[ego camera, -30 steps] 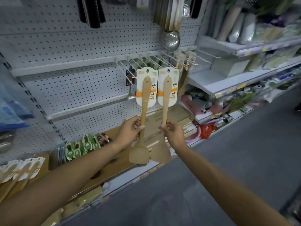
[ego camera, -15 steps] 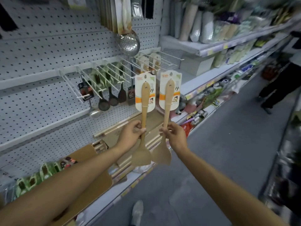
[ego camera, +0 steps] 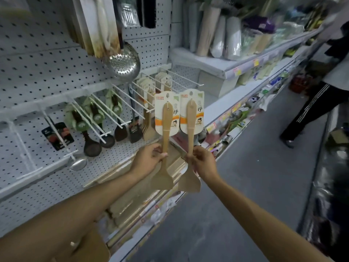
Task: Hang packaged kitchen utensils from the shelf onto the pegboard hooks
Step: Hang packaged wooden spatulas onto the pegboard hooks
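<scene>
Nearest, the left hand [ego camera: 149,159] and right hand [ego camera: 203,161] each pinch, fingers curled, a pale wooden spatula on a white card: left spatula [ego camera: 166,140], right spatula [ego camera: 190,137]. Farther off, white wire pegboard hooks [ego camera: 120,95] jut out; held low, a card hole could miss its hook tip.

Open air ahead of both held spatulas, then long white wire pegboard hooks [ego camera: 122,103] jutting outward, several crowded with dark hanging ladles [ego camera: 90,146] and carded wooden spatulas [ego camera: 149,127], bare prongs [ego camera: 181,77] rightward.
</scene>
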{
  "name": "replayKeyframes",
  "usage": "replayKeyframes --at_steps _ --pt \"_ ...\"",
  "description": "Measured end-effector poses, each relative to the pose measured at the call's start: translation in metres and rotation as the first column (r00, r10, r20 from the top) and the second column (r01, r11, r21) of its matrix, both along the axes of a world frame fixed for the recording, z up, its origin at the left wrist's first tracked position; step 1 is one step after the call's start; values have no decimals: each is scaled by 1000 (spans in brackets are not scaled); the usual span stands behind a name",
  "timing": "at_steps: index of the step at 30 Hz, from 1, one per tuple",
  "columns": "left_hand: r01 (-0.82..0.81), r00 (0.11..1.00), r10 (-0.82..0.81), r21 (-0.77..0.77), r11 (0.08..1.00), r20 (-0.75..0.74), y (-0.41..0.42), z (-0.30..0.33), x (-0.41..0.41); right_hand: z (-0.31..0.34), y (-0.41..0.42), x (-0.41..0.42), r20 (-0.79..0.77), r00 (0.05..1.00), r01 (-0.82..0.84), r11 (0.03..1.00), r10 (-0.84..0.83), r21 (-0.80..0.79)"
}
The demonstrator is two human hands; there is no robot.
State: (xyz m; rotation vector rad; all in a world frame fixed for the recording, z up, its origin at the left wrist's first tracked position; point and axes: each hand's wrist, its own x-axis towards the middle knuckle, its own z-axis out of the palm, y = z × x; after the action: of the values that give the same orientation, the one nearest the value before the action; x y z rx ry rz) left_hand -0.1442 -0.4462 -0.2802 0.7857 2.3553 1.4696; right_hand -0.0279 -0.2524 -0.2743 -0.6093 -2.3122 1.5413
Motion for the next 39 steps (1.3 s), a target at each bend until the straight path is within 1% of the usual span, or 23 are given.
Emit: replayKeyframes --at_steps 5,8,12,16,19,22,26,29,32,34,39 --pt "5 999 -7 -46 999 -54 17 -6 -25 -6 28 -30 0 999 -54 998 54 -43" --pt "-19 998 14 -87 996 -59 28 -11 -35 -18 51 -51 16 997 -76 995 77 -69" --pt "-34 992 6 -227 973 -122 47 -22 -46 -31 81 -81 16 993 -118 990 119 -78" --pt "-50 993 13 -329 943 -114 69 -37 -59 -47 115 -113 66 970 -225 970 232 -95" --pt "-62 996 37 -322 945 -81 85 -47 -63 -56 142 -136 125 942 -307 950 312 -63" --pt "-73 995 46 -328 942 -90 100 -48 -66 -62 167 -153 155 918 -352 930 365 -106" --pt "-127 989 96 -331 935 -108 118 -46 -67 -67 195 -167 152 892 -393 896 426 -208" --pt "-147 986 114 -325 934 -119 129 -48 -69 -63 206 -171 121 875 -437 871 470 -223" --pt "-166 984 132 -334 928 -122 138 -49 -68 -65 215 -175 125 846 -473 839 518 -271" --pt "-179 982 146 -342 923 -120 143 -49 -67 -67 219 -178 126 830 -498 824 543 -272" --pt "-219 975 198 -339 915 -97 152 -44 -62 -62 222 -189 121 812 -520 801 572 -295"
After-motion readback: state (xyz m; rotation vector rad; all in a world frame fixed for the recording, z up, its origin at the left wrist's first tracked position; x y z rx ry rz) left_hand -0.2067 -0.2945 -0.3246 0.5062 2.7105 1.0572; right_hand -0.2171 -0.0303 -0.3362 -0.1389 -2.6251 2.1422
